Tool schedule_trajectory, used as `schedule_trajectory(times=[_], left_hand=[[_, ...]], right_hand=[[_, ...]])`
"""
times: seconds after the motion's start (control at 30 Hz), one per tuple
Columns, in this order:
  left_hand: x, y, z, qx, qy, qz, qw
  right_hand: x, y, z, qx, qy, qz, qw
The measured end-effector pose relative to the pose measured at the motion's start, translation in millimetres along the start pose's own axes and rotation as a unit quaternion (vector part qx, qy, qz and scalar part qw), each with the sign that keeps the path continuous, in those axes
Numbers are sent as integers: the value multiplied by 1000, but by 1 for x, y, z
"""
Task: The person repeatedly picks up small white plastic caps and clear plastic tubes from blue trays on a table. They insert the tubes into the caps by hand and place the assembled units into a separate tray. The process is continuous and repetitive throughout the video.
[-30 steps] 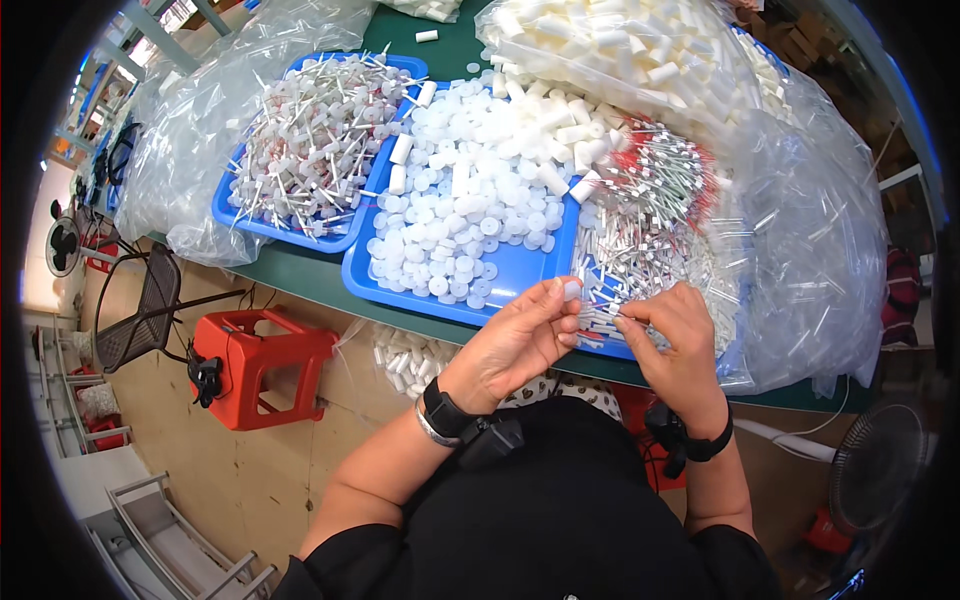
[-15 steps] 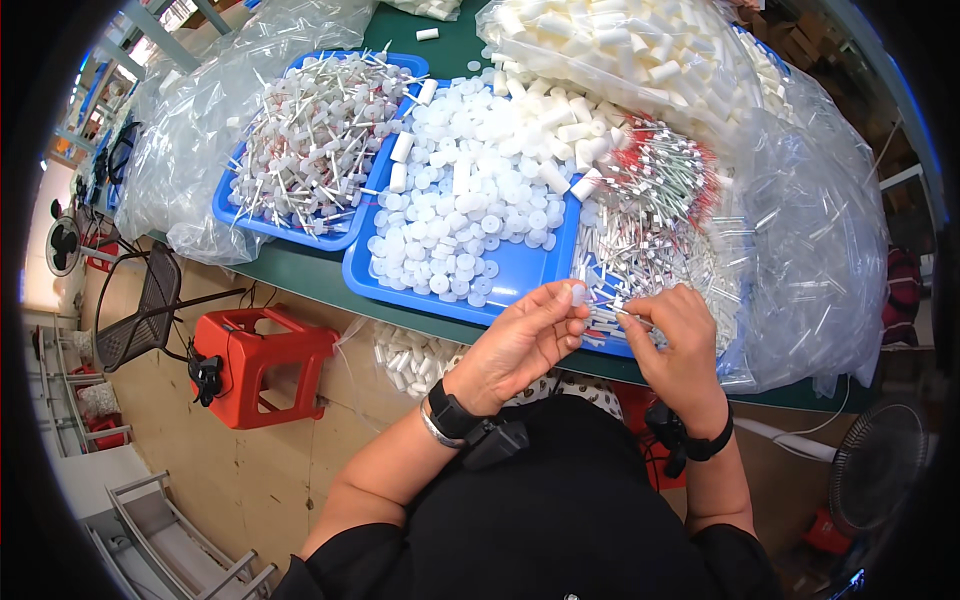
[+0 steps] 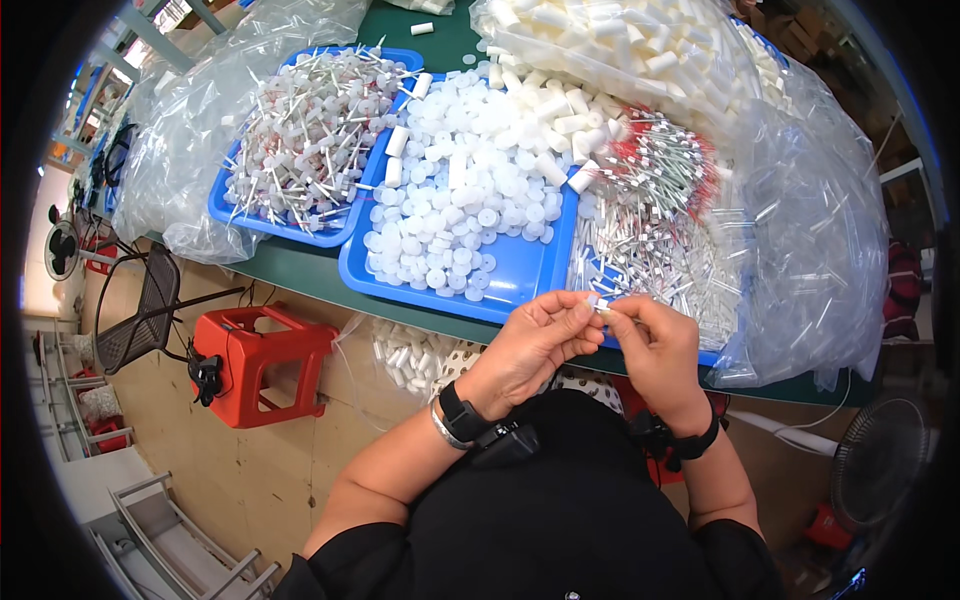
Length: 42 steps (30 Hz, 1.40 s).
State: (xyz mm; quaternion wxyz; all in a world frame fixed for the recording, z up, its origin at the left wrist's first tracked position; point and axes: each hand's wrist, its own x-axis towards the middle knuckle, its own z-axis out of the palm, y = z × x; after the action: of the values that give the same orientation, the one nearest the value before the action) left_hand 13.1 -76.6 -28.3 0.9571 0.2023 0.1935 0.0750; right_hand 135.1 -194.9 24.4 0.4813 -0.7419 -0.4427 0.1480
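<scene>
My left hand [image 3: 540, 342] pinches a small translucent white disc [image 3: 593, 300] between thumb and forefinger, above the near edge of the trays. Fingertip to fingertip with it, my right hand [image 3: 658, 352] is closed on a thin white-tipped wire lead [image 3: 603, 307], most of it covered by the fingers. Whether the lead passes through the disc is too small to tell. Behind my hands, a blue tray [image 3: 515, 268] carries many loose discs [image 3: 425, 225] and white foam cylinders [image 3: 560, 122]. To its right lies a heap of similar leads [image 3: 665, 255].
At the left, another blue tray [image 3: 222, 205] is piled with discs on leads. Clear plastic bags [image 3: 815, 240] flank the trays, and a bag of foam cylinders [image 3: 640, 40] lies at the back. A red stool [image 3: 262, 365] stands below the green table [image 3: 270, 262].
Both hands have come together, the lead in my right hand now meeting the disc in my left. My right hand has shifted left and slightly down; the view has moved a little.
</scene>
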Motion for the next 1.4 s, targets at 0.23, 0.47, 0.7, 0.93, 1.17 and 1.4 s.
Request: schedule_trajectory(times=[0.23, 0.47, 0.7, 0.93, 1.17, 1.4], left_hand=[[0, 3, -2, 7, 28, 1, 1000], [-8, 28, 2, 55, 92, 123, 987], [-6, 24, -1, 67, 76, 119, 988], [-6, 25, 0, 50, 95, 114, 988], [-7, 28, 1, 25, 108, 143, 984], [-6, 29, 1, 23, 112, 147, 983]], right_hand=[[8, 0, -8, -64, -70, -37, 995], [21, 25, -18, -201, -87, -132, 967], [27, 32, 1, -327, -173, -223, 902], [28, 33, -9, -230, -171, -180, 941], [26, 23, -24, -101, -104, -81, 986], [24, 21, -25, -90, -91, -89, 988]])
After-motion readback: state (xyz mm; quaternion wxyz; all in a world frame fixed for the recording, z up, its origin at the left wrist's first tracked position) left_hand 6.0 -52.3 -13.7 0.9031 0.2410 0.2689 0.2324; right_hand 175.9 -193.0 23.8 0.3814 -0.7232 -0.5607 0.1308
